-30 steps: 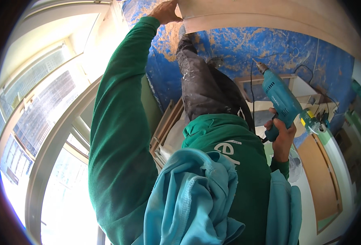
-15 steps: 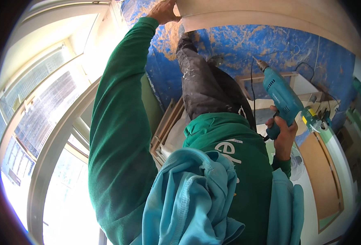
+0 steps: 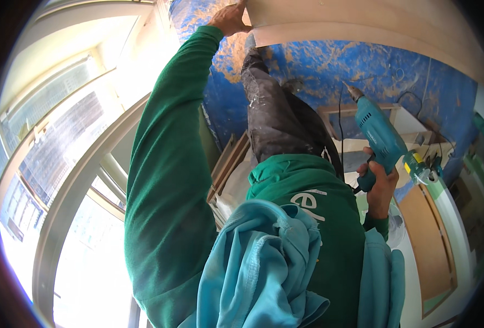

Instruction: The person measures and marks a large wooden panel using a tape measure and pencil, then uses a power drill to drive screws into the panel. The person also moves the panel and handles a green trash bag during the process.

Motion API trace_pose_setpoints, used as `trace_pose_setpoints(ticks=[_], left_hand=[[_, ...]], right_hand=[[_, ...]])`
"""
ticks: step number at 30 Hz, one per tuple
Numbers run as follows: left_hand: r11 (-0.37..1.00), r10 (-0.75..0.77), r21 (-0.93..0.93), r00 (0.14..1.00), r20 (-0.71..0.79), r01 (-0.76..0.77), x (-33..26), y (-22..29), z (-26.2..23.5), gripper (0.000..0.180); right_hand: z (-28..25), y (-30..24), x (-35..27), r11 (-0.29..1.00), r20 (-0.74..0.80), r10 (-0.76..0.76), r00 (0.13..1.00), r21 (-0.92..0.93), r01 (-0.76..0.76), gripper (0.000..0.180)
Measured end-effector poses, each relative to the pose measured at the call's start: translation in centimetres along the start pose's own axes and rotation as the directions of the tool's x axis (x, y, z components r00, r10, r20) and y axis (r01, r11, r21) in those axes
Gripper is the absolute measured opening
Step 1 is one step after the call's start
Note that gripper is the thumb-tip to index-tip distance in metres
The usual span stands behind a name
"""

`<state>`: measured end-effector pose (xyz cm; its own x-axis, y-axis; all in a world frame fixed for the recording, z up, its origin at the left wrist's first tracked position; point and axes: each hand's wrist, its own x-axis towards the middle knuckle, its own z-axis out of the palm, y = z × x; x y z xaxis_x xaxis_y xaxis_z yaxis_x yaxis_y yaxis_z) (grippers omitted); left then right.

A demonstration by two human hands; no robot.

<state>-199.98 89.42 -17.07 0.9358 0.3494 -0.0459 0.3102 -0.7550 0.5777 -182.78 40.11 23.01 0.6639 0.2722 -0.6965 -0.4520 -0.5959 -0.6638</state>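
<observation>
My left hand point(image 3: 231, 19) reaches far up to the left end of a long, pale wooden panel point(image 3: 357, 19). Its fingers and thumb grip that corner, though part of the grip is cut off by the upper edge. In my right hand point(image 3: 381, 188) is a teal power drill point(image 3: 381, 130), held by its handle at my right side. The drill points up and to the left, its tip apart from the panel. A dark cord point(image 3: 340, 126) hangs just left of the drill.
Below lies a blue floor sheet point(image 3: 318, 65) smeared with dust. A wooden frame point(image 3: 389, 109) and a green-and-yellow item point(image 3: 415, 167) are at right. White window frames point(image 3: 69, 199) line the left. A light-blue cloth point(image 3: 253, 257) hangs over my chest.
The whole view has shifted slightly, so my left hand and the panel appear a little lower and further right. Both hands keep their holds.
</observation>
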Motion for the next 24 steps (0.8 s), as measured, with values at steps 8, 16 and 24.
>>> trace_pose_setpoints(ticks=[8, 16, 24], left_hand=[[0.589, -0.316, -0.626, 0.859, 0.404, 0.511, 0.1, 2.5, -4.1, 0.091], [0.273, -0.563, -0.698, 0.698, 0.443, 0.662, 0.7, 6.2, -1.3, 0.056], [0.405, -0.561, -0.636, 0.728, 0.394, 0.657, 1.2, 6.9, -0.8, 0.065]], right_hand=[[0.5, -0.3, 0.1, 1.000, 0.016, 0.003, 1.000, -0.001, -0.003, 0.038], [1.1, -0.6, 0.1, 0.999, 0.027, 0.001, 1.000, -0.044, 0.000, 0.041], [1.4, -0.8, 0.1, 0.999, 0.034, -0.021, 0.999, -0.028, 0.022, 0.037]])
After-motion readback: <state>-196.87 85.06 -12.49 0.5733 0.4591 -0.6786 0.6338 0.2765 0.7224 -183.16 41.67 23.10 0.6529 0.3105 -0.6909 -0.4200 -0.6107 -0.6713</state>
